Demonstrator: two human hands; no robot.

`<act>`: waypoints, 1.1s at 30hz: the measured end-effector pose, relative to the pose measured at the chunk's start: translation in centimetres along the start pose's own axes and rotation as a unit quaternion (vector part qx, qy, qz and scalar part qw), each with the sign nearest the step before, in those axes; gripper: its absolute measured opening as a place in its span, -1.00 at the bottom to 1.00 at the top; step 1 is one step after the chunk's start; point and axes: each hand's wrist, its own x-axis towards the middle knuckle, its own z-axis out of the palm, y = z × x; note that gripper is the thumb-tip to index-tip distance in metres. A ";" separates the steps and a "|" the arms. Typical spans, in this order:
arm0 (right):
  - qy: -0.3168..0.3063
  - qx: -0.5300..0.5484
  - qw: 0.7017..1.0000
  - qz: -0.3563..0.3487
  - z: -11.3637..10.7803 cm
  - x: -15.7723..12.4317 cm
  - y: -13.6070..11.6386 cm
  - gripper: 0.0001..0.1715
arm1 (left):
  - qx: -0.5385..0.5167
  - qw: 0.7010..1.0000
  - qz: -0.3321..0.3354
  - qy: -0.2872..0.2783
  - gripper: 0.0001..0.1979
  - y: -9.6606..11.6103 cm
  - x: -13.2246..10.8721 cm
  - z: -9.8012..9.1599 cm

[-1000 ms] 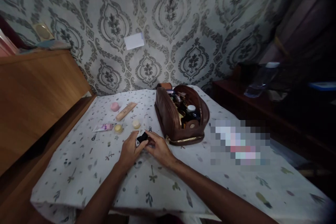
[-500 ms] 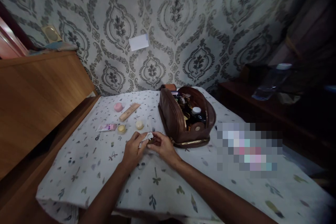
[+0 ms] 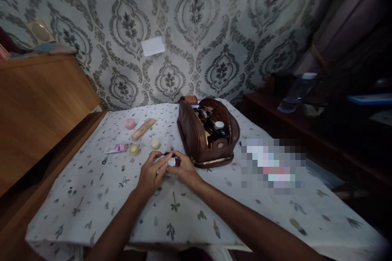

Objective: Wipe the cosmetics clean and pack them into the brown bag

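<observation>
Small item: one, white and dark, pinched between both hands low over the table; kind not discernible.
Left hand: grip closed on small item from the left.
Right hand: grip closed on small item from the right.
Bag: one, brown, unzipped, just beyond right hand, near but apart; bottles inside, count hidden, one white cap showing.
Yellow jars: two, just beyond left hand, right jar nearer.
Pink jar: one, farther back.
Tan tube: one, beside pink jar.
Pink-white tube: one, left of yellow jars.
Cabinet: one, wooden, at table's left.
Water bottle: one, on dark shelf, well apart.
Note: one, on wall.
</observation>
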 end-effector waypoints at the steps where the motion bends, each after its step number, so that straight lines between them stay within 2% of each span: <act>1: 0.001 0.031 0.999 0.010 0.0 -0.1 0.0 -0.42 | -0.012 1.000 -0.004 0.007 -0.62 0.0 0.0 0.1; 9: -0.009 0.125 0.991 0.046 0.5 -0.3 -0.2 -0.36 | -0.061 0.993 -0.100 0.024 -0.61 0.3 0.5 0.0; 16: 0.001 0.142 0.990 0.003 0.6 -0.2 -0.2 -0.43 | -0.073 0.987 -0.140 0.016 -0.71 0.5 0.8 -0.1; 21: 0.027 0.046 0.998 -0.028 0.4 -0.2 -0.3 -0.46 | -0.114 0.979 -0.168 -0.020 -0.72 0.6 0.8 -0.3; 27: 0.042 -0.138 0.985 -0.092 0.5 -0.9 -1.0 -0.57 | -0.245 0.941 -0.228 -0.057 -0.58 0.6 1.1 -0.7; 33: 0.017 -0.173 0.980 -0.100 0.4 -1.3 -1.5 -0.52 | -0.319 0.897 -0.291 -0.098 -0.57 0.2 0.8 -0.8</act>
